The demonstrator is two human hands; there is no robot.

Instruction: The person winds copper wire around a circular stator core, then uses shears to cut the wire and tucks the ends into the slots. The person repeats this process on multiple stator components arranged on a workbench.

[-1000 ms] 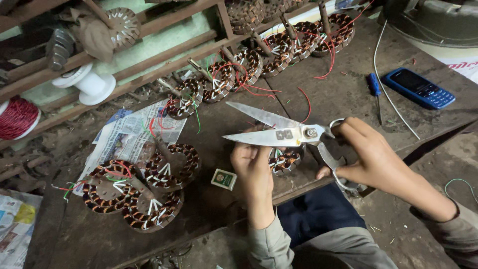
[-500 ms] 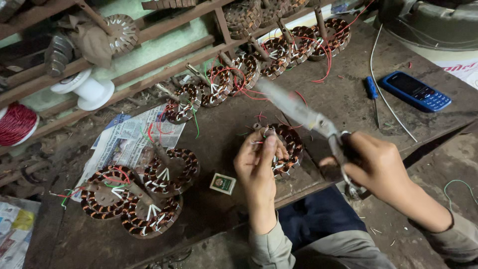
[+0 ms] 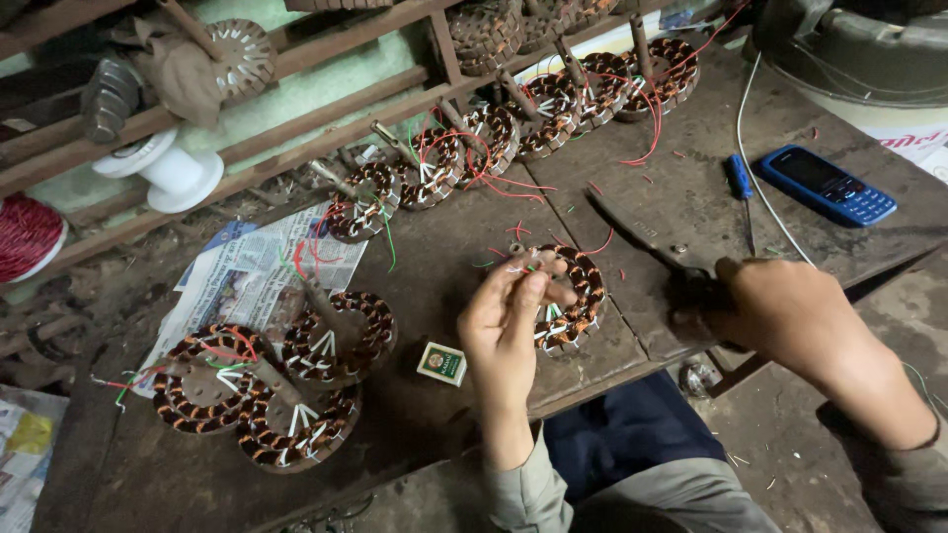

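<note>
Head view, centre of the frame: a copper-wound stator (image 3: 571,296) lies flat on the dark wooden desk (image 3: 681,188), near its front edge. The left hand (image 3: 506,321) reaches over the stator's left side, fingers pinched together on thin wire ends that rise from the winding; red and green wire tips stick out just above the fingertips. Right of the stator, the right hand (image 3: 780,311) is closed around the handles of a pair of large scissors (image 3: 647,237), whose blades lie together and point toward the upper left, resting low over the desk just beside the stator.

Just left of the left hand's wrist sits a small matchbox (image 3: 441,363). Further left, three more stators (image 3: 267,380) lie clustered, partly on a sheet of newspaper (image 3: 247,276). A row of stators with red leads (image 3: 513,128) runs diagonally along the back of the desk toward the upper right. In the right part of the frame lie a blue screwdriver (image 3: 740,183), a white cable (image 3: 760,188) and a blue mobile phone (image 3: 828,185). At the upper left a white empty spool (image 3: 168,173) and a red wire reel (image 3: 25,237) rest by a wooden rack (image 3: 296,109).
</note>
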